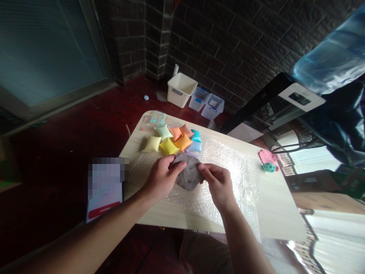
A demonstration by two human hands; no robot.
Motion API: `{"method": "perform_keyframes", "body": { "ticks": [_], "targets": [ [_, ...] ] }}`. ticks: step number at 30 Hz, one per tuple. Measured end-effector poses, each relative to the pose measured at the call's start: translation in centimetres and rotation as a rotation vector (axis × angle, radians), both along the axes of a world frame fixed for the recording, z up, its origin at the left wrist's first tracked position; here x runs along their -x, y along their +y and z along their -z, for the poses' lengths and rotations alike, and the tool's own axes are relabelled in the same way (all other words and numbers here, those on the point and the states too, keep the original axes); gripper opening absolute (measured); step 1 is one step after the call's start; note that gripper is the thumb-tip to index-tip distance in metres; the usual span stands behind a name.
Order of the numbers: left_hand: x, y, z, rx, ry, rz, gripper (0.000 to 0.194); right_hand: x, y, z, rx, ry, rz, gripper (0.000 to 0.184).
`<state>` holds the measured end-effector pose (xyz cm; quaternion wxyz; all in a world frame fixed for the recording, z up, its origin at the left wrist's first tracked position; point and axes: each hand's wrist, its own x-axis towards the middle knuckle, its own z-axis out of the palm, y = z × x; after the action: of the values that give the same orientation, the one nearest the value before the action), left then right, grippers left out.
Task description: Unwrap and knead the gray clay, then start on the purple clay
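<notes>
Clay (188, 174): grey, faintly mottled. Beyond it, pale green packet (163, 132), pale yellow packet (152, 144), bright yellow packet (169, 146), orange packet (183, 142), 2 salmon-orange packets (176, 133), teal packet (195, 135), light blue packet (195, 147). Bubble wrap (242, 179): clear, dotted, silvery glare. Table (281, 205): pale wood tone. Pink lump (266, 156), green lump (268, 167). Bin (177, 97): cream. Floor (65, 144): deep red. Wall (242, 45): dark, brick-patterned.

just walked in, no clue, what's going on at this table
The left hand and right hand hold a flat grey piece by opposite sides, over a pale table. Bubble wrap is spread on it. Pillow-shaped packets in several colours lie just beyond the piece, and a pink item and a green item sit toward the right end.
</notes>
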<state>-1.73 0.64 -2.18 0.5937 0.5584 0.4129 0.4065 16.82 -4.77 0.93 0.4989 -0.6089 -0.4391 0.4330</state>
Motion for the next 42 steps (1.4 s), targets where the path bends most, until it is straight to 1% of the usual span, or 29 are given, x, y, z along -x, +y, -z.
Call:
{"method": "perform_keyframes", "body": {
  "ticks": [5,11,15,19,22,25,28,30,32,34,36,39,42],
  "targets": [
    [-0.2,-0.3,0.1,0.044,-0.042,0.025,0.031,0.1,0.0,0.1,0.025,0.110,-0.003,0.030],
    [-0.6,-0.5,0.6,0.048,-0.050,0.042,0.031,0.2,-0.1,0.0,-0.023,-0.029,0.073,0.032],
    [-0.6,-0.6,0.7,0.047,-0.039,0.047,0.030,0.3,-0.1,0.1,-0.020,-0.007,0.104,0.034],
    [-0.6,-0.9,0.7,0.059,-0.074,0.017,0.027,0.2,0.0,0.1,-0.011,-0.027,0.079,0.037],
    [-0.7,-1.1,0.6,0.090,-0.103,0.045,0.027,0.3,0.0,0.1,-0.015,-0.041,0.077,0.038],
    [-0.8,-1.1,0.5,0.124,-0.129,0.082,0.031,0.4,0.0,0.0,0.012,0.055,0.064,0.037],
    [-0.7,-0.9,0.2,0.137,-0.133,0.038,0.034,0.4,0.0,0.2,0.043,0.139,0.006,0.037],
    [-0.6,-0.7,0.0,0.148,-0.131,0.021,0.036,0.3,0.0,0.4,0.015,0.112,-0.005,0.033],
    [-0.5,-0.7,-0.2,0.157,-0.133,0.027,0.037,0.2,0.0,0.6,-0.033,0.063,0.027,0.032],
    [-0.5,-0.7,-0.1,0.154,-0.136,0.033,0.036,0.1,0.0,0.7,-0.061,0.040,0.064,0.031],
    [-0.6,-0.8,0.1,0.150,-0.128,0.023,0.035,0.2,-0.1,0.7,-0.061,0.064,0.076,0.031],
    [-0.7,-1.0,0.4,0.164,-0.122,0.009,0.035,0.5,0.0,0.7,-0.013,0.146,0.050,0.027],
    [-0.9,-1.2,0.6,0.177,-0.121,0.017,0.035,0.7,0.0,0.7,-0.003,0.163,0.032,0.029]
  ]
}}
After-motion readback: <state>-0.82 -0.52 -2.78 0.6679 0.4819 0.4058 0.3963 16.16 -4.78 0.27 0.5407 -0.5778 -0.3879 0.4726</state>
